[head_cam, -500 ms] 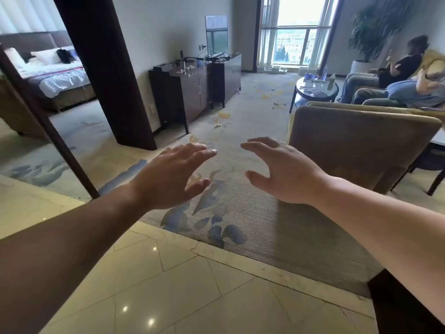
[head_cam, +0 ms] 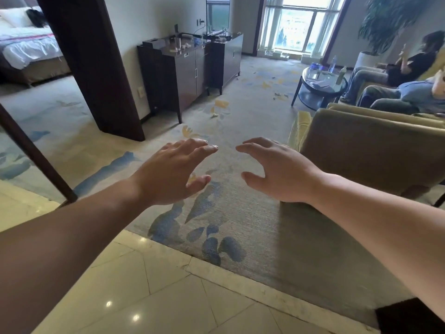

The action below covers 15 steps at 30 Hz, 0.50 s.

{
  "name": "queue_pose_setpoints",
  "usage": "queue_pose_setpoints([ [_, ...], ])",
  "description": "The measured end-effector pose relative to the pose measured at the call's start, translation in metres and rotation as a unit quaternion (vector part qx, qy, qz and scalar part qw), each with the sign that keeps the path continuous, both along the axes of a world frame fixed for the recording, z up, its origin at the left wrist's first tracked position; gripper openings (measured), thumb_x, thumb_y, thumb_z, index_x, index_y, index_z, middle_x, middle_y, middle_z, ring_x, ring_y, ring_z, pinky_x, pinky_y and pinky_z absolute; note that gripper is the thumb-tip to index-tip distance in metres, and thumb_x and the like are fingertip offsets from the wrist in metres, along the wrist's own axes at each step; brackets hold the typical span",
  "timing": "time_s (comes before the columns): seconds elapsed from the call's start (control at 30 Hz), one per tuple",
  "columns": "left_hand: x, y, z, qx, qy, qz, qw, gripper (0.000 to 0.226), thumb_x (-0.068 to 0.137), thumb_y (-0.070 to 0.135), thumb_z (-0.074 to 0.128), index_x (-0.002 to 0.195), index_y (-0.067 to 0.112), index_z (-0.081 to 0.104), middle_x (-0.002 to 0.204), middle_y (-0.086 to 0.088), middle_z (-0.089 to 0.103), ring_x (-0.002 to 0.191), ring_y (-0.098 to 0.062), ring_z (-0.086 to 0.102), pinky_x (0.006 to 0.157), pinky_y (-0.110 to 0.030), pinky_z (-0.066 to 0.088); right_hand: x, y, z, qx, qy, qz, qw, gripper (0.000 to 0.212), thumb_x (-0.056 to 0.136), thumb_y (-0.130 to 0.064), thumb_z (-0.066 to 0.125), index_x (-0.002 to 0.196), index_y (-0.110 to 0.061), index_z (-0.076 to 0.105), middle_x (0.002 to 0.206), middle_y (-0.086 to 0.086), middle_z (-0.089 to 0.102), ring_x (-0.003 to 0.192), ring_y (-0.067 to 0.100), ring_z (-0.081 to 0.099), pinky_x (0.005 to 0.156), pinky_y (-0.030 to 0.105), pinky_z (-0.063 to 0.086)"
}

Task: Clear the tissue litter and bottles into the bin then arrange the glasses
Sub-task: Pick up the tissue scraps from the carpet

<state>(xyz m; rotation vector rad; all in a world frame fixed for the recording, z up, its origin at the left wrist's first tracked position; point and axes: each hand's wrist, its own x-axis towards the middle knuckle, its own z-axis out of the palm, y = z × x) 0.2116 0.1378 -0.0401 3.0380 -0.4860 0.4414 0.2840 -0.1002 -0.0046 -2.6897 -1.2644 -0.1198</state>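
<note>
My left hand [head_cam: 173,172] and my right hand [head_cam: 279,169] are stretched out in front of me over the carpet, fingers spread and relaxed, holding nothing. Far ahead a dark cabinet [head_cam: 183,68] carries a clear glass [head_cam: 177,43] and small white tissue scraps [head_cam: 185,46]. More tissue litter [head_cam: 280,94] lies on the carpet near a round glass table [head_cam: 320,86], which bears bottles [head_cam: 340,74]. Another scrap [head_cam: 214,115] lies on the carpet in front of the cabinet. No bin is in view.
A tan armchair [head_cam: 370,150] stands close on my right. Two people sit on a sofa [head_cam: 395,75] at the far right. A dark pillar [head_cam: 96,68] rises on the left, with a bed [head_cam: 26,44] behind it. I stand on pale tiles [head_cam: 144,297] at the carpet's edge.
The view has shifted slightly forward, so the cabinet and table look a little nearer. Both hands stay outstretched and empty, in much the same pose.
</note>
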Motion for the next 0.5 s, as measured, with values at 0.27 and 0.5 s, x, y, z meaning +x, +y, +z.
queue_pose_setpoints([
  [0.27, 0.131, 0.059, 0.004, -0.008, 0.019, 0.002, 1.000, 0.066, 0.088, 0.059, 0.034, 0.145, 0.026, 0.030, 0.146, -0.003, 0.041, 0.134, -0.022, 0.040, 0.107, -0.046, 0.039, 0.124, 0.064, -0.003, -0.006, 0.019, -0.006, 1.000, 0.058, 0.091, -0.046, 0.051, 0.144, -0.027, 0.036, 0.147, -0.007, 0.038, 0.131, 0.014, 0.041, 0.105, 0.032, 0.039],
  [0.5, 0.272, 0.081, -0.007, -0.002, 0.033, 0.011, 0.999, 0.064, 0.089, 0.059, 0.036, 0.145, 0.027, 0.030, 0.147, -0.001, 0.040, 0.135, -0.020, 0.038, 0.109, -0.044, 0.037, 0.265, 0.086, -0.017, 0.002, 0.026, 0.000, 1.000, 0.057, 0.091, -0.046, 0.050, 0.144, -0.029, 0.037, 0.147, -0.008, 0.038, 0.131, 0.014, 0.041, 0.103, 0.030, 0.037],
])
